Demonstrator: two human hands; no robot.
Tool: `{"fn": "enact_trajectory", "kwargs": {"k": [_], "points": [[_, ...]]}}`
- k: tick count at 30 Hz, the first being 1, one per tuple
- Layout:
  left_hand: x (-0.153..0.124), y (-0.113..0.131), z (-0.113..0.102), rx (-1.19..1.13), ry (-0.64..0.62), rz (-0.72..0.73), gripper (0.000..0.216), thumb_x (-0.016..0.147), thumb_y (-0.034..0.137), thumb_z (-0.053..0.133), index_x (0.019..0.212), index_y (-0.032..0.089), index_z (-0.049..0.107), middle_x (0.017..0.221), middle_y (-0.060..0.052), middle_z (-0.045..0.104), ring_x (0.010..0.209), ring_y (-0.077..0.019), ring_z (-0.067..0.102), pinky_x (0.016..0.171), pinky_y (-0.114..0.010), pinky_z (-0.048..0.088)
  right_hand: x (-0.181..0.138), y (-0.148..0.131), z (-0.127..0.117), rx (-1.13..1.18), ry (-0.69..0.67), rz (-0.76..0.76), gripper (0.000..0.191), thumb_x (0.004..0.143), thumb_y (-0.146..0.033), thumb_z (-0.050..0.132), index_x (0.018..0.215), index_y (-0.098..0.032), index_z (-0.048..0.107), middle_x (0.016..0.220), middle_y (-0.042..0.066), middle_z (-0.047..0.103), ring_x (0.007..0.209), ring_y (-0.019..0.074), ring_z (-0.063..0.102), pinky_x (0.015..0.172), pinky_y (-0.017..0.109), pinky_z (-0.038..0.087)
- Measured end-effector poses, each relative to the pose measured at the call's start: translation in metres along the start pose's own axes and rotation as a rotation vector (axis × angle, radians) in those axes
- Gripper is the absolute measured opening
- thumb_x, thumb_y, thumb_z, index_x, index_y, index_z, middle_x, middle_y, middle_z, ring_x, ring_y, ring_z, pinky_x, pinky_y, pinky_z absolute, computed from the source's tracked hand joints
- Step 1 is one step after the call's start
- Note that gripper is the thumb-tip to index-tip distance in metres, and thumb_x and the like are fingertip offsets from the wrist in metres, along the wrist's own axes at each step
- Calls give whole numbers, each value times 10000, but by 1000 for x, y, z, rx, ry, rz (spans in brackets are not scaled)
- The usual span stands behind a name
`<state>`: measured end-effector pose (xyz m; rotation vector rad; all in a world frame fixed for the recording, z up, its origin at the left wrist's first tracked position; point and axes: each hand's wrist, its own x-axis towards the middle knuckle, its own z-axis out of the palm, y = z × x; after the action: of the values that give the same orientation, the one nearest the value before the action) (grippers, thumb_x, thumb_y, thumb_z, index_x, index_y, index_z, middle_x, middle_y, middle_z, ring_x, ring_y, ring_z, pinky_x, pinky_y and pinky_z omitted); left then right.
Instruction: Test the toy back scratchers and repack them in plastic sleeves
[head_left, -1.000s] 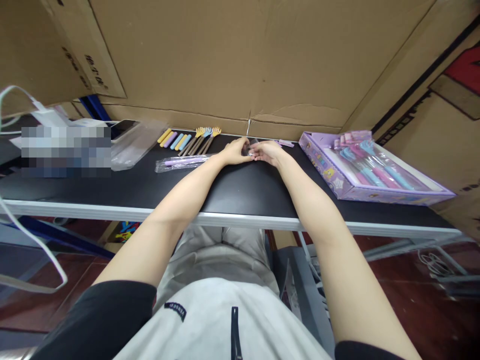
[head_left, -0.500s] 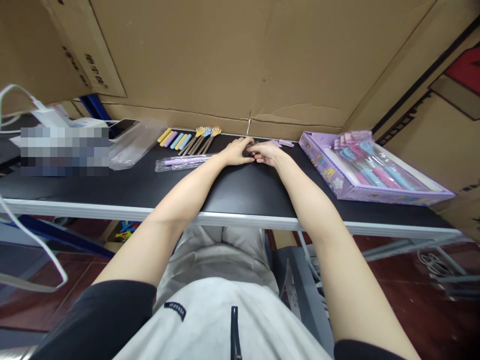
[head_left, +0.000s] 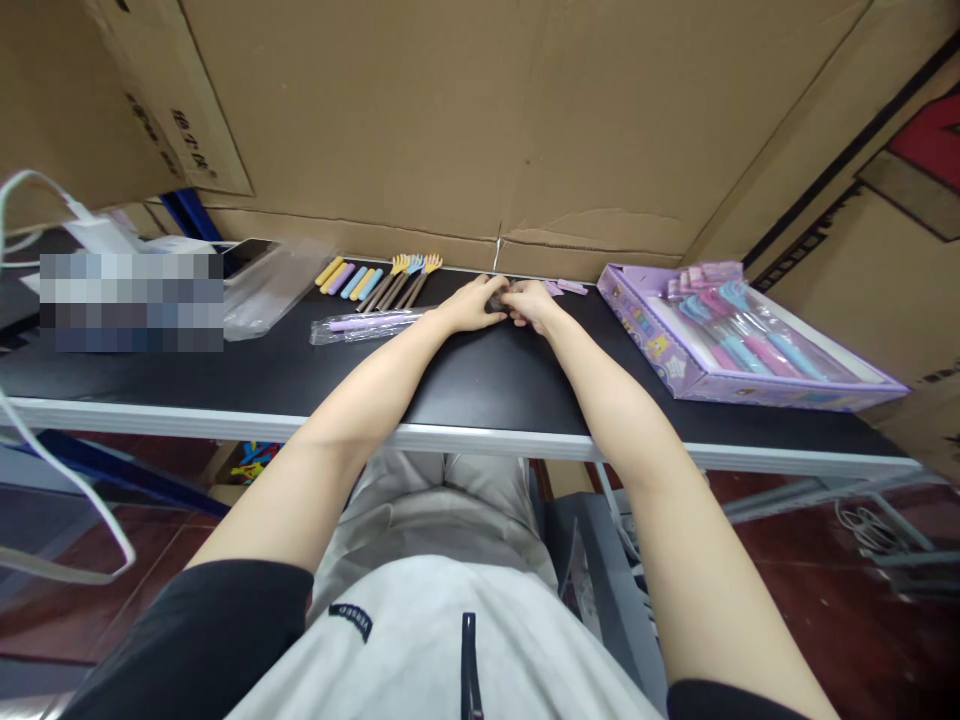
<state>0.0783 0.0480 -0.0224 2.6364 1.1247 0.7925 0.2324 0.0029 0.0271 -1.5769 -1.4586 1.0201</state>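
Observation:
My left hand rests on the black table top with its fingers curled and thumb stretched toward the other hand. Facing it, my right hand has its fingers pinched together. A small bit of clear plastic shows between them, mostly covered by the fingers. A lilac stick in a clear plastic sleeve lies to the left and runs in under my left wrist. Whether the plastic at my fingers is this sleeve's end is hard to see. Small lilac pieces lie just beyond my right hand.
Several backscratcher heads and coloured handles lie at the back left, beside clear plastic bags. At the right stands a purple box with wrapped backscratchers. A cardboard wall closes off the back.
My right hand has shifted slightly left, and its fingers have drawn closer to my left hand. My left hand has barely moved; everything else lies as before.

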Motion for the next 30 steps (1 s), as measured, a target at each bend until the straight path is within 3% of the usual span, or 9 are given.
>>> {"fn": "enact_trajectory", "kwargs": {"k": [4, 10, 17, 24, 30], "points": [[2, -5, 4, -18, 40, 10, 422, 891, 218, 755, 1283, 191, 601, 1341, -175, 657, 1228, -346, 687, 1102, -486, 552, 1, 1, -1, 10, -26, -20, 419, 1036, -15, 651, 719, -219, 468, 450, -84, 408, 391, 49, 355, 372, 165, 285], [4, -11, 9, -58, 97, 9, 382, 852, 223, 826, 1124, 221, 556, 1205, -134, 663, 1164, -342, 688, 1038, -480, 559, 4, 4, -7, 52, -170, -24, 423, 1065, -78, 674, 700, -187, 490, 514, -53, 518, 376, 19, 349, 363, 167, 260], [6, -16, 12, -110, 111, 26, 430, 828, 206, 823, 1106, 233, 495, 1135, -114, 658, 1105, -329, 692, 993, -494, 555, -1, -1, -1, 16, -21, -8, 388, 1038, 20, 609, 745, -198, 477, 516, -89, 462, 381, 24, 314, 374, 166, 240], [7, -18, 14, -110, 126, 34, 400, 846, 216, 809, 1068, 241, 477, 1118, -114, 665, 1094, -326, 701, 994, -494, 558, 2, 1, -6, 7, -53, 18, 344, 1067, -31, 605, 770, -181, 519, 560, -63, 508, 415, 32, 336, 383, 169, 247], [5, -15, 12, -109, 116, 8, 389, 871, 263, 826, 1077, 237, 497, 1101, -111, 681, 1095, -323, 706, 999, -485, 568, 4, 0, -25, -9, -107, 39, 316, 1083, -75, 619, 785, -156, 555, 615, -44, 567, 416, 29, 354, 389, 180, 258]]}}
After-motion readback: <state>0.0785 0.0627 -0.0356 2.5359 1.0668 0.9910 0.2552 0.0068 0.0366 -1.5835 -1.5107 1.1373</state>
